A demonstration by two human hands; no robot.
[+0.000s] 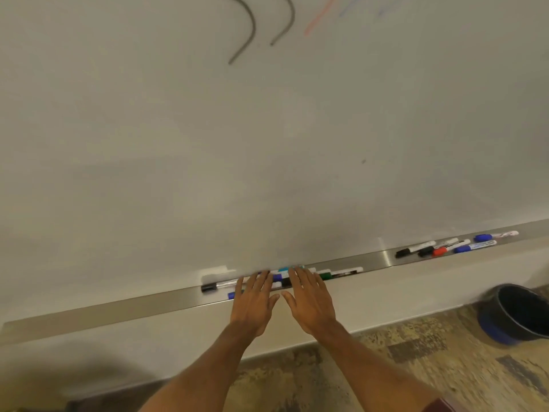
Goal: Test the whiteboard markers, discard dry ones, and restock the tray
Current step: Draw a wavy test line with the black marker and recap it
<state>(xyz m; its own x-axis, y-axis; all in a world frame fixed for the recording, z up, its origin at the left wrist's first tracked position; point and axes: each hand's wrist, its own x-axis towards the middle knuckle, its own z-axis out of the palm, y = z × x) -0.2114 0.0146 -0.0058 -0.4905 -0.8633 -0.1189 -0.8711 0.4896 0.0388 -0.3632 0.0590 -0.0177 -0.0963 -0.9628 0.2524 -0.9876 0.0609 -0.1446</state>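
A metal marker tray [118, 307] runs along the bottom of the whiteboard [267, 144]. My left hand [252, 301] and my right hand [309, 301] lie side by side with straight fingers on a cluster of markers [280, 278] in the tray's middle. A black-capped marker [209, 286] lies just left of my hands, and a green-capped one [326, 275] lies to their right. Further right sits a second group of markers [454, 245] with black, red and blue caps. The board's top carries black, red and blue test strokes [252, 28].
A black bin [517, 313] with a blue base stands on the patterned carpet [416, 358] at the lower right. A low pale ledge runs under the tray.
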